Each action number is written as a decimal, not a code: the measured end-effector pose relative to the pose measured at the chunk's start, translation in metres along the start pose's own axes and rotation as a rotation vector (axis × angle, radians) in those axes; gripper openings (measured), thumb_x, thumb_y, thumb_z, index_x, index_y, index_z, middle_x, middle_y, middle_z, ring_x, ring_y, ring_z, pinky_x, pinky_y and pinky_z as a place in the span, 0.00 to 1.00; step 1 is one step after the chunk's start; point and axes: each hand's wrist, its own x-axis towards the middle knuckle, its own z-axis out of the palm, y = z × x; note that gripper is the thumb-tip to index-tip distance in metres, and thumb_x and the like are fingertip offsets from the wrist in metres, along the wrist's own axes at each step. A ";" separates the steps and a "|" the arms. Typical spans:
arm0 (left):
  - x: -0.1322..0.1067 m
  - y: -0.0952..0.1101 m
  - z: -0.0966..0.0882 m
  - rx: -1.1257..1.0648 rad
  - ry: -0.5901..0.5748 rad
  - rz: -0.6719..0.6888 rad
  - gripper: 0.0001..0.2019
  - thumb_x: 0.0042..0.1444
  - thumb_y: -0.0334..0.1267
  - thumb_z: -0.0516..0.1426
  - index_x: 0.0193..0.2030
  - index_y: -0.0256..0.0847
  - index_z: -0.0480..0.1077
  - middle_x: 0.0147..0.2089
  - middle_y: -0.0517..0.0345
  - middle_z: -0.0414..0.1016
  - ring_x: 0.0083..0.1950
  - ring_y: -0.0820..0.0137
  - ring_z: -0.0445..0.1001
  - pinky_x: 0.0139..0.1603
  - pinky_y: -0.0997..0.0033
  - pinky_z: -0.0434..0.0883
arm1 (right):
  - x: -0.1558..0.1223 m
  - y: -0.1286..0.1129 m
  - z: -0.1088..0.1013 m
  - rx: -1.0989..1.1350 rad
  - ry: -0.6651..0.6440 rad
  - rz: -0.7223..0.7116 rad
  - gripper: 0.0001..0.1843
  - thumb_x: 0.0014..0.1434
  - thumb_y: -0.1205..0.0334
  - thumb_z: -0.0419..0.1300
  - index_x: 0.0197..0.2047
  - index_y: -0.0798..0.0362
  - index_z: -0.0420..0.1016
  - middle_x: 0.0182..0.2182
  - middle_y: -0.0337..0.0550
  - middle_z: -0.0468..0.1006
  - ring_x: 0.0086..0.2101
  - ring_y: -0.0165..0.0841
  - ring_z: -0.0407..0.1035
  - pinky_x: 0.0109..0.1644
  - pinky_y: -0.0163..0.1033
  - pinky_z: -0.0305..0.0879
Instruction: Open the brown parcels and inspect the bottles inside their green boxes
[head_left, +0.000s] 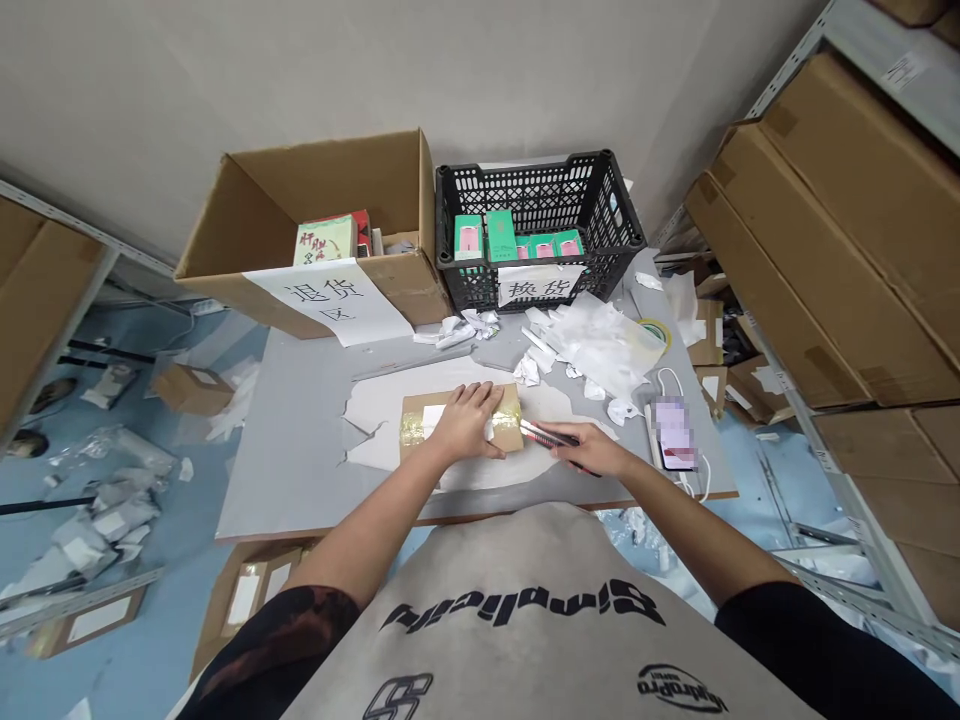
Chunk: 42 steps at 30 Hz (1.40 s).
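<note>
A small cardboard box point(416, 408) wrapped in yellowish clear tape lies on torn white sheeting point(375, 405) on the table. My left hand point(470, 420) grips it from above, fingers toward the far edge and thumb near the front edge. It partly covers a white label point(433, 418). At the box's right end, my right hand point(592, 450) is closed around a red-and-black box cutter point(541, 434). The cutter's tip points left at the taped end; whether it touches the tape I cannot tell.
Behind stand an open carton point(322, 290) with product boxes and a black crate point(540, 180) with several green boxes. Crumpled paper point(600, 340), a tape roll point(658, 335) and a phone with cables point(675, 435) lie right. Shelves with cartons point(840, 250) flank the table.
</note>
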 end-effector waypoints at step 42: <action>-0.094 -0.028 0.053 -1.123 0.270 -0.540 0.38 0.61 0.61 0.51 0.70 0.39 0.47 0.68 0.39 0.61 0.64 0.60 0.69 0.63 0.60 0.66 | 0.062 -0.018 0.077 -0.259 0.501 -0.167 0.34 0.44 0.44 0.70 0.51 0.51 0.70 0.33 0.38 0.76 0.34 0.38 0.71 0.40 0.42 0.68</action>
